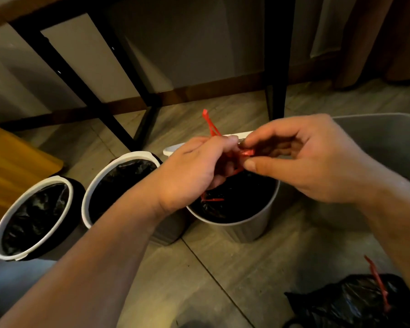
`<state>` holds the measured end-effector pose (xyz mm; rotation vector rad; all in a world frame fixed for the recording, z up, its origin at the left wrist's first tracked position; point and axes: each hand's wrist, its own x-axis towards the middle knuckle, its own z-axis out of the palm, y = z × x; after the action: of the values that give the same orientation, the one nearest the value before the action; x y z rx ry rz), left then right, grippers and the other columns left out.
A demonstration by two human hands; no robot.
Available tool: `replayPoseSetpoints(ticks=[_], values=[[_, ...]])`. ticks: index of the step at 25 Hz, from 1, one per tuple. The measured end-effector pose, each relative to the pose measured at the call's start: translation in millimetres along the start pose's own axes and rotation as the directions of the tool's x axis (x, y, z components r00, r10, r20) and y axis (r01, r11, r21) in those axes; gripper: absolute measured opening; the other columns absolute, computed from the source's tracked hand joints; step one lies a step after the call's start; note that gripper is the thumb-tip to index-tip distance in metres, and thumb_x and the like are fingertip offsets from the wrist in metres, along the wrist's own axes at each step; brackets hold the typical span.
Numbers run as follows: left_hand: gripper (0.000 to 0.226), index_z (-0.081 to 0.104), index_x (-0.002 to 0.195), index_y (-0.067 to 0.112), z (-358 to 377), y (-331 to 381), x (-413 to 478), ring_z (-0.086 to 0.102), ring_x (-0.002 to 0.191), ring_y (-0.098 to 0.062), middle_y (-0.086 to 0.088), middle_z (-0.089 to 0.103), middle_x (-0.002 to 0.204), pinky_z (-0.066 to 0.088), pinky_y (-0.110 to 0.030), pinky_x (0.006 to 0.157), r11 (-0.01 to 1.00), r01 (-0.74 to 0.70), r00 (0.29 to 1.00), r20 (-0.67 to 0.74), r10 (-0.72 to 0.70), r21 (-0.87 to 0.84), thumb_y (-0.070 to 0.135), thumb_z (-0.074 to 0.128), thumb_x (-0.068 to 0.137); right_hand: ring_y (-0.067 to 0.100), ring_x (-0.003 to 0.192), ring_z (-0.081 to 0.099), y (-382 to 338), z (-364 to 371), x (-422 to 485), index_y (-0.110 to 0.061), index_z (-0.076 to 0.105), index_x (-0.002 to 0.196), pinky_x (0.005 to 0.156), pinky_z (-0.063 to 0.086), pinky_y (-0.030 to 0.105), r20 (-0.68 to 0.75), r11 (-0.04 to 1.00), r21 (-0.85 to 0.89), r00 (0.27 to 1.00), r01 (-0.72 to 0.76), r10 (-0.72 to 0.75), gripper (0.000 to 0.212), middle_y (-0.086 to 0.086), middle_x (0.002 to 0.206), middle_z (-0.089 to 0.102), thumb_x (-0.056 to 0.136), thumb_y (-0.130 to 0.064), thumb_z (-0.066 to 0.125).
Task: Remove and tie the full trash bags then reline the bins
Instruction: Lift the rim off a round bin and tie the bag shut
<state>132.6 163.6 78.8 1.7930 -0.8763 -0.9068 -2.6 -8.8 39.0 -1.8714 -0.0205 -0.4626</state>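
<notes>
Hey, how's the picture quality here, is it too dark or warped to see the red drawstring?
Head view: dim, warm light, with the bag interiors almost pure black; wide-angle bending curves the table legs and stretches the forearms at the edges; fine detail is soft, so the red drawstring shows between the left hand and right hand, but its knot is unreadable.

Dim rm, warm light. Grey plank floor [223, 268], pale wall [199, 43] w/ dark wood baseboard [211, 91]. Black-framed table [278, 55], brown curtain [365, 39] at right.
</notes>
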Motion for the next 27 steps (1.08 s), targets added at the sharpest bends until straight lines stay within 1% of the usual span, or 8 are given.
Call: replayPoseSetpoints(ticks=[4,7,9,13,17,20,24,27], values=[[0.039,0.076,0.088,0.028,-3.9,-6.7,1.1,0.056,0.060,-0.014,0.000,0.065,0.075,0.045,-0.024,0.054,0.999,-0.018,1.000,-0.017,0.017,-0.032,0.047,0.044,0.102,0.010,0.094,0.075,3.2,6.8,5.1,-0.027,0.079,0.099,0.081,0.063,0.033,-0.140,0.987,-0.150,0.987,0.063,-0.084,0.017,-0.008,0.099,0.078,0.084,-0.034,0.080],[0.036,0.069,0.103,0.021,-5.9,-9.9,-3.6,0.061,0.062,-0.024,-0.007,0.065,0.075,0.054,-0.032,0.059,0.984,-0.047,0.994,-0.102,0.030,-0.172,0.043,0.041,0.110,0.020,0.096,0.075,7.9,5.4,5.1,-0.019,0.082,0.088,0.085,0.061,0.029,-0.179,0.938,0.343,0.984,0.042,0.022,0.013,0.007,0.101,0.077,0.077,-0.024,0.083],[0.034,0.067,0.104,0.016,-9.4,-9.1,-6.3,0.063,0.064,-0.026,-0.011,0.067,0.077,0.056,-0.038,0.065,0.983,-0.060,0.991,-0.127,0.038,-0.175,0.036,0.041,0.112,0.024,0.115,0.070,13.5,6.0,0.8,-0.015,0.083,0.090,0.097,0.058,0.033,-0.040,0.831,0.554,0.996,-0.045,0.081,0.015,0.009,0.114,0.075,0.076,-0.021,0.080],[0.035,0.071,0.109,0.006,-17.0,-3.5,-9.9,0.069,0.080,-0.027,-0.021,0.074,0.093,0.059,-0.041,0.080,0.994,-0.106,0.993,-0.049,0.105,-0.004,0.032,0.048,0.107,0.015,0.135,0.057,20.6,17.5,-5.1,-0.011,0.082,0.104,0.109,0.050,0.032,0.234,0.959,0.281,0.972,-0.043,-0.025,0.018,0.000,0.136,0.065,0.089,-0.020,0.077],[0.016,0.071,0.114,0.020,-19.7,-4.0,-18.6,0.073,0.091,-0.016,0.001,0.076,0.099,0.062,-0.037,0.081,0.912,-0.221,0.974,0.024,0.227,0.345,0.026,0.060,0.104,0.006,0.120,0.065,29.9,43.4,-3.6,-0.023,0.083,0.103,0.100,0.053,0.024,0.024,0.984,-0.121,0.991,0.132,-0.130,0.015,-0.014,0.123,0.070,0.089,-0.026,0.078],[0.016,0.067,0.114,0.020,-19.1,-9.0,-27.2,0.075,0.088,-0.016,0.005,0.076,0.099,0.063,-0.031,0.075,0.913,-0.233,0.966,-0.032,0.258,0.335,0.019,0.070,0.099,0.004,0.099,0.071,43.6,60.2,-2.1,-0.009,0.079,0.096,0.087,0.055,0.020,-0.158,0.906,-0.312,0.925,0.285,-0.346,0.010,-0.002,0.103,0.075,0.087,-0.010,0.082],[0.013,0.068,0.105,0.020,-13.5,-19.7,-37.8,0.076,0.086,-0.013,0.007,0.076,0.092,0.063,-0.028,0.074,0.896,-0.245,0.948,-0.104,0.302,0.369,0.018,0.075,0.094,0.010,0.088,0.072,47.0,71.6,-0.9,-0.027,0.055,0.103,0.071,0.060,0.028,-0.273,0.957,-0.190,0.925,0.219,-0.265,0.031,-0.005,0.096,0.069,0.086,-0.021,0.080],[0.011,0.076,0.102,0.020,-9.9,-30.7,-44.2,0.075,0.096,-0.010,0.012,0.078,0.097,0.060,-0.023,0.080,0.887,-0.262,0.939,-0.113,0.326,0.380,0.018,0.078,0.092,0.007,0.091,0.070,49.2,70.4,1.6,-0.029,0.060,0.122,0.075,0.059,0.025,-0.216,0.947,-0.259,0.944,0.189,-0.247,0.037,-0.016,0.099,0.065,0.088,-0.024,0.072]])
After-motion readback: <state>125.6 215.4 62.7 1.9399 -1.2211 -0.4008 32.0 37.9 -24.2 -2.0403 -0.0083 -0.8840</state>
